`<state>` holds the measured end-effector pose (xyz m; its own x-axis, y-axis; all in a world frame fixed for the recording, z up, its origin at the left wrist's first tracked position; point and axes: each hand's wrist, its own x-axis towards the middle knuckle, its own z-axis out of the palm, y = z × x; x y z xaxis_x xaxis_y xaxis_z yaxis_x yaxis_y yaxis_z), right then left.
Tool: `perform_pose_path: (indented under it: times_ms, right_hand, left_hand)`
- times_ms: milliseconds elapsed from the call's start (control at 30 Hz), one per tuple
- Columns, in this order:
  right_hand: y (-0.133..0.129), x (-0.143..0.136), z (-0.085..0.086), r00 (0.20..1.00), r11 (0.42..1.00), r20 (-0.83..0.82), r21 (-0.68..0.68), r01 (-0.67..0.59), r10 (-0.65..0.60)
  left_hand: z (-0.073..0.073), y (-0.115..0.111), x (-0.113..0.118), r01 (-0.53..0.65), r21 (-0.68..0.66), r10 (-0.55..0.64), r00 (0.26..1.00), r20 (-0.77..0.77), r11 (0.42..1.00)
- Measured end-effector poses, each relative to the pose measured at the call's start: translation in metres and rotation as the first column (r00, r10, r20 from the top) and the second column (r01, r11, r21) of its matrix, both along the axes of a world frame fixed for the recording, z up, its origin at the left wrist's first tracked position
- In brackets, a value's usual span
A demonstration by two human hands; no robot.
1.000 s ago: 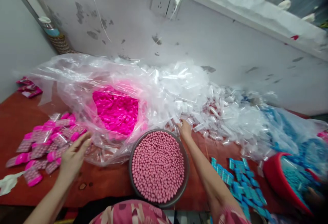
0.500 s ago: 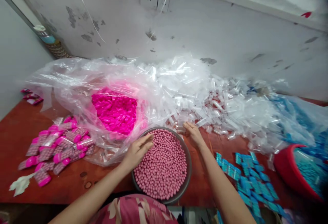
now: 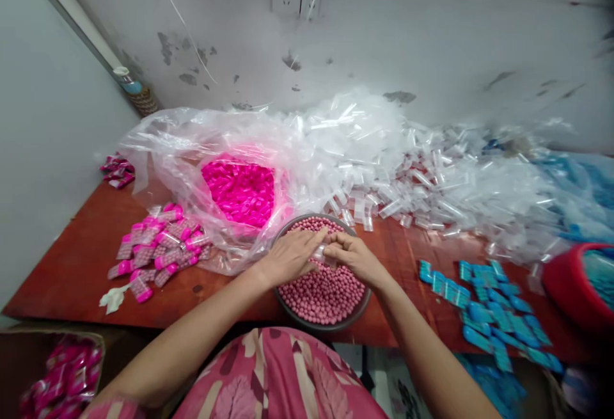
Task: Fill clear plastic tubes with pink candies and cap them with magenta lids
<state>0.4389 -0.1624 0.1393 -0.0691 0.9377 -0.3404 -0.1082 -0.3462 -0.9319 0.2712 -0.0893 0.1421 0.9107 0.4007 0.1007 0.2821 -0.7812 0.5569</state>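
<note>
Pink, small round beads point(image 3: 326, 300) fill the round dark grey bowl point(image 3: 324, 326) at the lower centre of the frame, and a small clear plastic container point(image 3: 318, 253) sits between the hands, just over them. The right hand point(image 3: 352, 256) appears to pinch its near side, thumb and fingers closed on it. The left hand point(image 3: 292, 256) reaches in flat, fingers extended and close together; whether they touch the container I cannot tell. Handling it well probably means a light, steady pinch that won't bend the plastic, fingertips off the opening, and both hands inside the rim, so stray beads drop back rather than onto the reddish-brown wooden table point(image 3: 67, 278).
</note>
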Motion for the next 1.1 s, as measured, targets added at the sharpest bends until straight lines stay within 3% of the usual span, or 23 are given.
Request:
perform_pose_path:
  times_ms: [133, 233, 300, 400, 500, 600, 667, 800, 900, 1000, 1100]
  right_hand:
    - [-0.008, -0.012, 0.005, 1.000, 0.998, 0.005, -0.061, -0.014, 0.014]
    - [-0.017, -0.012, 0.010, 0.995, 0.989, 0.089, -0.134, 0.055, -0.043]
    - [-0.022, -0.006, 0.013, 0.980, 0.985, 0.182, -0.137, 0.109, -0.083]
    - [-0.027, 0.004, 0.015, 0.940, 0.980, 0.317, -0.107, 0.165, -0.124]
    - [-0.024, -0.002, 0.010, 0.921, 0.989, 0.381, -0.081, 0.122, -0.082]
    - [-0.018, -0.020, 0.007, 0.970, 0.997, 0.240, -0.057, 0.049, -0.034]
    - [-0.017, -0.028, 0.008, 0.997, 0.999, 0.073, -0.045, 0.009, -0.006]
    - [-0.022, -0.027, 0.007, 0.997, 0.999, -0.071, -0.004, -0.041, 0.041]
    - [-0.024, -0.021, -0.002, 0.996, 0.997, 0.081, 0.068, -0.032, 0.027]
    - [-0.022, -0.022, -0.010, 0.967, 0.978, 0.251, 0.190, -0.088, 0.038]
    - [-0.022, -0.029, -0.012, 0.960, 0.952, 0.267, 0.263, -0.155, 0.083]
  left_hand:
    - [-0.003, -0.021, 0.008, -0.108, 0.158, 0.147, 0.953, -0.263, 0.982]
    - [-0.009, -0.024, 0.001, -0.140, 0.177, 0.189, 0.934, -0.303, 0.974]
    - [-0.011, -0.018, -0.013, -0.226, 0.185, 0.276, 0.907, -0.318, 0.956]
    - [-0.015, -0.010, -0.032, -0.370, 0.134, 0.392, 0.894, -0.216, 0.919]
    - [-0.020, -0.016, -0.030, -0.281, 0.004, 0.281, 0.959, 0.035, 0.960]
    - [-0.025, -0.029, -0.017, -0.133, -0.116, 0.149, 0.978, 0.143, 0.984]
    - [-0.027, -0.033, -0.013, -0.163, -0.229, 0.196, 0.972, 0.129, 0.960]
    - [-0.027, -0.031, -0.018, -0.213, -0.501, 0.332, 0.930, 0.160, 0.839]
    - [-0.028, -0.031, -0.019, -0.124, -0.680, 0.343, 0.919, 0.197, 0.723]
    - [-0.033, -0.036, -0.014, 0.003, -0.852, 0.346, 0.913, 0.217, 0.524]
    - [-0.041, -0.043, -0.009, 0.133, -0.950, 0.362, 0.902, 0.234, 0.281]
